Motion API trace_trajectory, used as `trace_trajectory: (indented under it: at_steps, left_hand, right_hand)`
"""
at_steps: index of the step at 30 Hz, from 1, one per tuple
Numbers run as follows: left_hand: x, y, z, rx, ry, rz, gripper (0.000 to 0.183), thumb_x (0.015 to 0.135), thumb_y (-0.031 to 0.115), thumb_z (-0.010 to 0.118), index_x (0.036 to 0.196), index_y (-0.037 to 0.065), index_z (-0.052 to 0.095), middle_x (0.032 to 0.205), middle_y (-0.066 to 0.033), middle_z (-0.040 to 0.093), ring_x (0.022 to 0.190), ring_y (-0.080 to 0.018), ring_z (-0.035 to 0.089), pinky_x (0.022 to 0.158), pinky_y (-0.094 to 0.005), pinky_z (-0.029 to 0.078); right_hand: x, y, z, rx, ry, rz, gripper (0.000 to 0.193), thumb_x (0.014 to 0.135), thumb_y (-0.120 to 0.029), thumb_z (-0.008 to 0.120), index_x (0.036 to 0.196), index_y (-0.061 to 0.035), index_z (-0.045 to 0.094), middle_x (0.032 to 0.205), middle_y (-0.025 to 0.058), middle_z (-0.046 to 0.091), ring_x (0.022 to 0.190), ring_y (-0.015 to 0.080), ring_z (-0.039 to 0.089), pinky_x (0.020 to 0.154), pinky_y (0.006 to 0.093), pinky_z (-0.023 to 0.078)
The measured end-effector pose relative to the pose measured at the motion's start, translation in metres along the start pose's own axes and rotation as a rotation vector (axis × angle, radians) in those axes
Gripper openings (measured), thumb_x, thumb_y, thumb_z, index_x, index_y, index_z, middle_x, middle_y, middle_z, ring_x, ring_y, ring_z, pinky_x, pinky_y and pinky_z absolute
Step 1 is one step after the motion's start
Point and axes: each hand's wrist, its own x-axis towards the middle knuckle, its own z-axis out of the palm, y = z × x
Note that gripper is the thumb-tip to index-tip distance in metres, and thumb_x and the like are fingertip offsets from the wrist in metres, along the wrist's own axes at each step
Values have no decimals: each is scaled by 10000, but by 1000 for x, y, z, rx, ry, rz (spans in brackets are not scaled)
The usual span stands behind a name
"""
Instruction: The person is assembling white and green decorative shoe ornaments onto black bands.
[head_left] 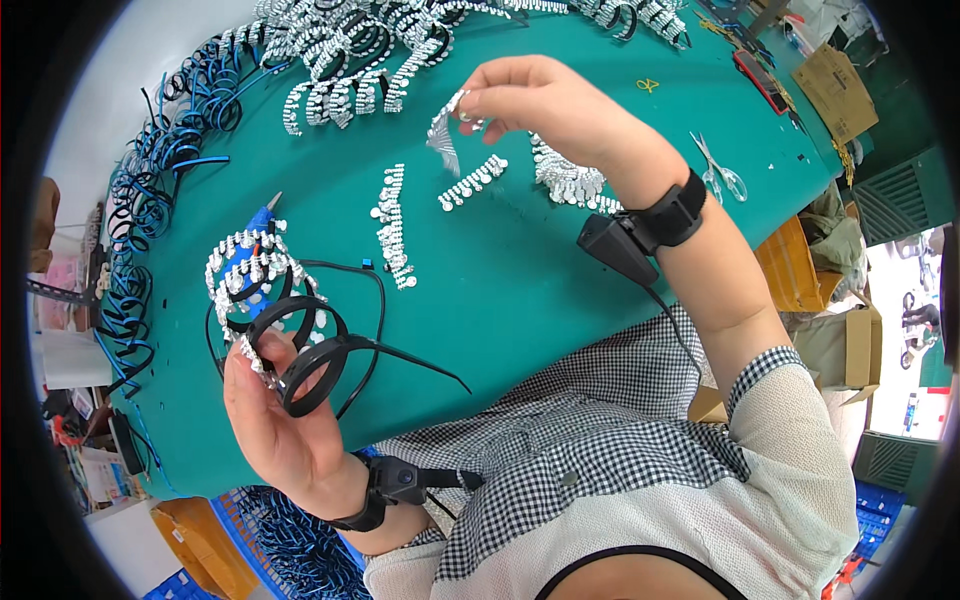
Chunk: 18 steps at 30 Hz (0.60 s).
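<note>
My left hand [285, 425], at the lower left, is closed round black headbands [335, 352], whose loops stand up from the fingers. Silvery rhinestone trim [250, 350] shows at its fingertips. Just beyond lies a blue glue gun [262, 225], its tip pointing away, with rhinestone-covered bands [225, 262] around it that partly hide it. Over the far middle of the table, my right hand [520, 100] pinches a short rhinestone strip [443, 135] that hangs down from the fingers. Beneath it are a loose rhinestone strip [473, 184], a longer one [391, 228] to the left, and a heap of strips [568, 178] to the right.
Finished-looking rhinestone headbands [350, 45] pile at the far edge of the green table [480, 290]. Black and blue bands [135, 230] line the left side. Scissors [720, 170] and a red-edged phone-like object [760, 82] are on the right. A black cable [380, 310] crosses beside my left hand.
</note>
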Motion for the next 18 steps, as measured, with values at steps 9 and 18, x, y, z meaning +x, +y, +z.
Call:
trace_trajectory:
  at_steps: [9,18]
  left_hand:
    - [1,-5,13,56,5,-15,280,878,199,496,986,-57,535,849,-112,572,689,-113,497,579,-215,439]
    - [11,-2,9,-5,-91,-36,278,880,212,513,986,-41,555,808,-90,588,649,-100,495,531,-220,402]
  right_hand:
    - [-21,-24,-2,285,-16,-119,242,820,-210,557,886,11,630,863,85,609,690,102,506,597,234,406]
    - [-39,-41,6,407,-145,-111,275,826,-243,574,839,21,651,846,87,646,645,70,495,577,201,394]
